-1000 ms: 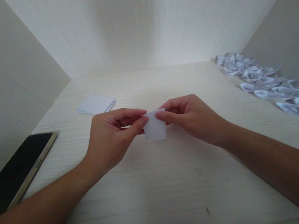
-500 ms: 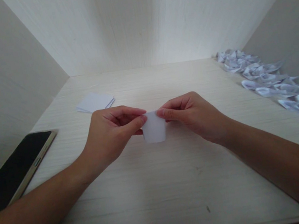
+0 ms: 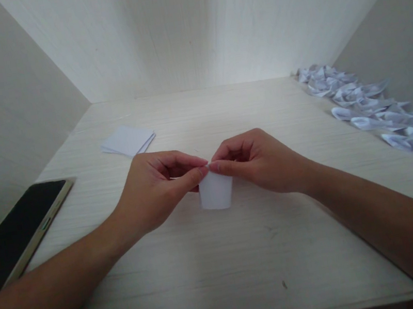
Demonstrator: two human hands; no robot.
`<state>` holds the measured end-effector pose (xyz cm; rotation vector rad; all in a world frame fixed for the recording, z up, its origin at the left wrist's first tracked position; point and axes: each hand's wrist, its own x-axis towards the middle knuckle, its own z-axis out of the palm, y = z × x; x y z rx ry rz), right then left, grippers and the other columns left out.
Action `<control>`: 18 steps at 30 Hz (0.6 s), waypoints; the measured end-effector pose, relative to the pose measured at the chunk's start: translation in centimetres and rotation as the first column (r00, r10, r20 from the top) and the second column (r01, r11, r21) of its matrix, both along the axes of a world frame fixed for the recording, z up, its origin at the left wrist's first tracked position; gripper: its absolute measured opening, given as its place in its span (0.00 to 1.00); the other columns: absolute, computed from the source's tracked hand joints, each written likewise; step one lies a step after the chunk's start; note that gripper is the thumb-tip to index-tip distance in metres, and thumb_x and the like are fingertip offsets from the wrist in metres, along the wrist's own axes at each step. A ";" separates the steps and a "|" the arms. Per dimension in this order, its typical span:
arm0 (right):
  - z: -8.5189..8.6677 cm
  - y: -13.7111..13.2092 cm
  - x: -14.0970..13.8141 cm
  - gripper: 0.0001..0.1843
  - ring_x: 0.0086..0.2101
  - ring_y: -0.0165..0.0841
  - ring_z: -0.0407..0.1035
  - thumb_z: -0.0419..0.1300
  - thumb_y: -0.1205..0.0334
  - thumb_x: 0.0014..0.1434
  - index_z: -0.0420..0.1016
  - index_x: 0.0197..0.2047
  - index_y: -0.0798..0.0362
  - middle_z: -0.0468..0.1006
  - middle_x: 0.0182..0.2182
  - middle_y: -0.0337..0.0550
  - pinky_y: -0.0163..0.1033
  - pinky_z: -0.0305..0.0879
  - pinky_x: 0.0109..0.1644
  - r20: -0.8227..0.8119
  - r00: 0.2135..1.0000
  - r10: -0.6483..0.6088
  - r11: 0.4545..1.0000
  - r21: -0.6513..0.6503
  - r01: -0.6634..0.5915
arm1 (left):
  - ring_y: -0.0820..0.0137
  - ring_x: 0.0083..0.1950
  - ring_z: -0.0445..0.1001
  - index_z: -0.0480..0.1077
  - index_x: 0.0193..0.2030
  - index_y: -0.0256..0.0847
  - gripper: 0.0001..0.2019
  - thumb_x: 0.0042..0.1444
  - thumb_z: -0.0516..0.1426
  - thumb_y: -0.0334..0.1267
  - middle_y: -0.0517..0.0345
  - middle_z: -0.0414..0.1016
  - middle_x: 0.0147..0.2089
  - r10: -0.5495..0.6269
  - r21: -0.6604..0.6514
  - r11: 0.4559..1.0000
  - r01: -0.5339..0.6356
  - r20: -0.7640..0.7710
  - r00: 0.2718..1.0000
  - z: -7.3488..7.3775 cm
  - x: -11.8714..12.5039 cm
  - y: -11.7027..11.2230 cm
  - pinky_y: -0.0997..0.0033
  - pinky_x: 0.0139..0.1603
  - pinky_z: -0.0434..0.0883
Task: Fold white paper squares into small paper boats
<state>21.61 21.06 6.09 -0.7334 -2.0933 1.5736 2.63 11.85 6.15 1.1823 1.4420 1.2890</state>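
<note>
A small piece of white paper [image 3: 216, 192] hangs between my two hands above the middle of the table. My left hand [image 3: 163, 179] pinches its upper edge between thumb and forefinger. From the other side my right hand [image 3: 252, 160] grips the same edge, the thumb lying across the front. Both thumb tips nearly meet at the top of the sheet. The paper's lower part shows below the fingers; its upper edge and back are hidden by them.
A small stack of white paper squares [image 3: 128, 140] lies behind my left hand. At the left edge rests a dark-screened phone [image 3: 18, 231]. Several folded white paper pieces [image 3: 371, 102] spread along the right side. Pale walls [image 3: 172, 34] enclose the table [image 3: 209, 269] at back and sides.
My fingertips have come closer together along the paper's top edge, and the paper sits slightly lower in view. The view has shifted a little.
</note>
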 end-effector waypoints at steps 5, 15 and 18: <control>0.6 0.0 0.1 0.13 0.28 0.29 0.68 0.68 0.53 0.62 0.82 0.31 0.53 0.79 0.25 0.38 0.37 0.61 0.33 0.091 0.995 0.037 0.987 0.153 -0.050 | 0.65 0.31 0.85 0.85 0.30 0.43 0.04 0.46 0.73 0.35 0.56 0.86 0.29 -0.055 -0.056 0.997 0.057 0.035 0.998 -0.3 -0.1 0.0 0.70 0.33 0.85; 0.4 0.0 0.3 0.15 0.28 0.28 0.64 0.61 0.57 0.69 0.78 0.31 0.54 0.75 0.25 0.37 0.37 0.55 0.32 0.193 0.974 0.117 0.971 0.184 -0.153 | 0.65 0.29 0.84 0.82 0.35 0.43 0.10 0.45 0.73 0.36 0.58 0.84 0.28 -0.085 -0.122 0.988 0.095 0.081 0.993 -0.4 0.0 0.3 0.68 0.31 0.83; 0.5 0.0 0.2 0.15 0.27 0.28 0.62 0.60 0.58 0.70 0.76 0.30 0.54 0.72 0.25 0.35 0.37 0.54 0.32 0.200 0.972 0.125 0.964 0.208 -0.167 | 0.66 0.29 0.83 0.82 0.34 0.43 0.09 0.45 0.73 0.35 0.57 0.84 0.29 -0.104 -0.131 0.985 0.116 0.099 0.990 -0.6 -0.1 0.3 0.70 0.30 0.82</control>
